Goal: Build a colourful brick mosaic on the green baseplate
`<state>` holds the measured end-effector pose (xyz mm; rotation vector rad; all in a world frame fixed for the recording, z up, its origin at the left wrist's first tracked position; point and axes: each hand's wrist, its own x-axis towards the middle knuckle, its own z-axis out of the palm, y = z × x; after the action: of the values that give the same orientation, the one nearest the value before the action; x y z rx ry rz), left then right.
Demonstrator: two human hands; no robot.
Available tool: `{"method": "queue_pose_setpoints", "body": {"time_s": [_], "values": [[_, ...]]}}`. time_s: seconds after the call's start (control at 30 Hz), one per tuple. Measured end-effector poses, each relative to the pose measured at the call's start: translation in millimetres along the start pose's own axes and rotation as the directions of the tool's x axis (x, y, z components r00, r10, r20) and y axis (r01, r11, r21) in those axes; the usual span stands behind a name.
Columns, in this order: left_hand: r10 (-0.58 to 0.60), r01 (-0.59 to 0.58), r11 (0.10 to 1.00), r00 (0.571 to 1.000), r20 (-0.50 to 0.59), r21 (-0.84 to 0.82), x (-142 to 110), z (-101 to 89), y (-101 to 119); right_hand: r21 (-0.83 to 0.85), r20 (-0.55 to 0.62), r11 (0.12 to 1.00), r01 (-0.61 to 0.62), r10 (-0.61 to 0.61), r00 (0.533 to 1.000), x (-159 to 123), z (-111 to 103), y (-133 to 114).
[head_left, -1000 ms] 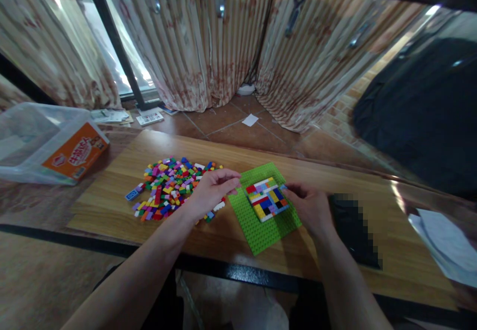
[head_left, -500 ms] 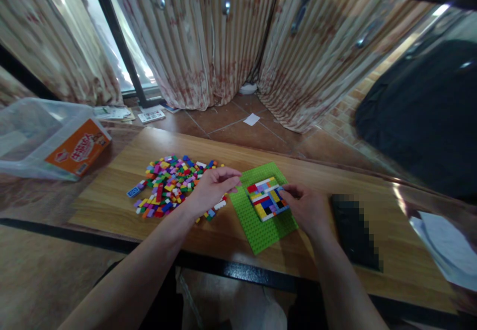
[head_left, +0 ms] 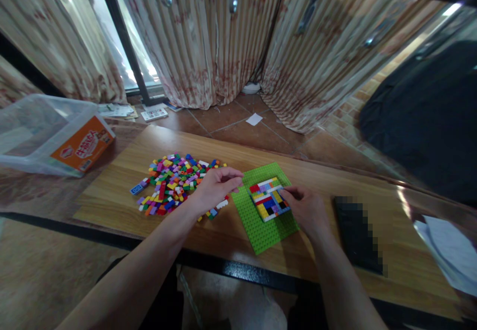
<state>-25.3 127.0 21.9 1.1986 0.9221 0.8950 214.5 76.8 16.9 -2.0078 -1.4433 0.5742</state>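
A green studded baseplate (head_left: pixel 260 235) lies on the table, bearing a low rectangular block of coloured toy bricks (head_left: pixel 267 202). My right hand (head_left: pixel 307 208) is at the block's right side, fingers curled and fingertips touching its upper right part; any brick under them is hidden. My left hand (head_left: pixel 216 188) hovers between the loose bricks and the plate's left edge. Its thumb and fingers are drawn close together, and whatever may be between them is too small to tell. Loose toy bricks (head_left: pixel 169 183) of many colours are spread in a pile left of that hand, partly behind it.
A clear plastic box (head_left: pixel 44 163) with an orange label stands at the far left. On the table's right side lies a dark flat object (head_left: pixel 354 235), partly pixelated. Papers (head_left: pixel 449 250) rest at the right edge. Patterned curtains (head_left: pixel 208 46) hang beyond the table.
The view has shifted slightly, so the scene sits a little farther right. Both hands keep nearly the same places by the baseplate, with no visible change in the bricks.
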Motion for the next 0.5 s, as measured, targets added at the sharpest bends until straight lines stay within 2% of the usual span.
{"method": "queue_pose_setpoints", "body": {"time_s": [0.2, 0.33, 0.5], "values": [[0.016, -0.016, 1.0, 1.0, -0.001, 0.02, 0.7, -0.3, -2.0, -0.006, 0.015, 0.999, -0.051, 0.051, 0.999, 0.6, 0.3, 1.2], [0.02, -0.019, 0.999, 1.0, -0.004, 0.042, 0.8, -0.3, -2.9, 0.024, 0.028, 0.999, -0.043, 0.042, 0.999, 1.2, 1.6, 4.0], [0.027, -0.027, 0.997, 1.0, -0.006, 0.07, 0.6, -0.4, -3.4, -0.022, 0.023, 0.999, -0.025, 0.025, 0.999, 1.1, 1.3, 3.7]]}}
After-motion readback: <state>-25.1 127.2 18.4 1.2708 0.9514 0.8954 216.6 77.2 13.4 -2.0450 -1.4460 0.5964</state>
